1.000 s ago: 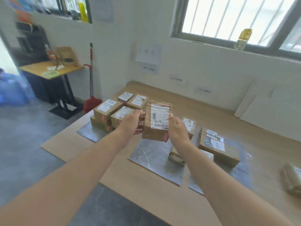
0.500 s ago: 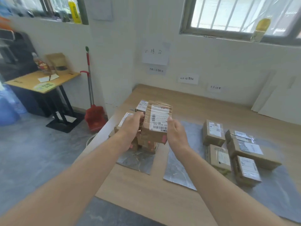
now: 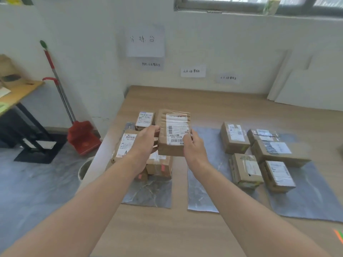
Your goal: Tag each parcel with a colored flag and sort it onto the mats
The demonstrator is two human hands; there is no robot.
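A: Head view, looking down on a parcel (image 3: 173, 133) held clear of the table (image 3: 167, 234), label facing up. Clamped from both sides: left hand (image 3: 146, 143) curled round the left edge, right hand (image 3: 193, 147) curled round the right. Why two hands?

B: Probably to keep the label level and readable while choosing a spot. Hanging just above the pile (image 3: 128, 145) on the left mat (image 3: 148, 193), toward its right side. Likely bound there, judging by the red flags (image 3: 162, 167) on that pile's near faces. No telling whether the held one carries a flag.

A: Room to set down?

B: Tight on the left. Pile stacked close to the table's left edge, with a drop to the floor and a round bin (image 3: 85, 169) beyond. Safer on top of the near boxes, or on the bare near strip of that mat. Mostly bare grey on the middle mat (image 3: 202, 182). Crowded on the right mat (image 3: 311, 201), boxes (image 3: 278, 151) packed touching or nearly so.

A: Anything to mind?

B: Keeping clear of the small box (image 3: 144, 119) just left of the held one, and not nudging the stack toward the edge.
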